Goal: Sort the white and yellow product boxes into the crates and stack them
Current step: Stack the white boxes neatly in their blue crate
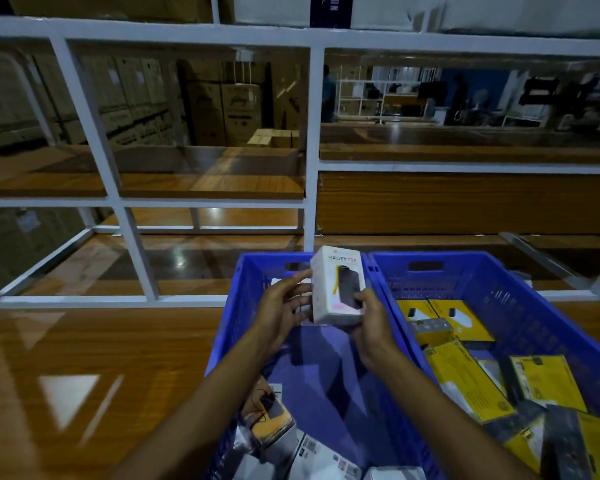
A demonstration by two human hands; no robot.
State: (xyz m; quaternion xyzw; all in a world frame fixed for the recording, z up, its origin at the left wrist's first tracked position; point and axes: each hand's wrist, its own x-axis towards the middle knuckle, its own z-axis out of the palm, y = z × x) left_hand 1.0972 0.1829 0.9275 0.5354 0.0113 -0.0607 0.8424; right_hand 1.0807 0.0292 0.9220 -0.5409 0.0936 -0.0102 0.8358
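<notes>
Sorting looks roughly midway. One white box [336,282] is upright in both hands, above the far end of the left crate [229,317] and not yet set down. The right hand [373,320] grips its lower right corner, thumb across the printed front. The left hand [281,306] holds the left side, thumb at the front edge and lightly bent fingers reaching behind.

Below, much of the left crate's floor is bare, and other white boxes [326,455] lie loose at its near end. The right crate [520,306], touching it, holds yellow boxes [465,379] tumbled at angles with some darker packs among them. Tidy stacking seems largely still to do. Both forearms reach forward over the left crate and converge on the box.
</notes>
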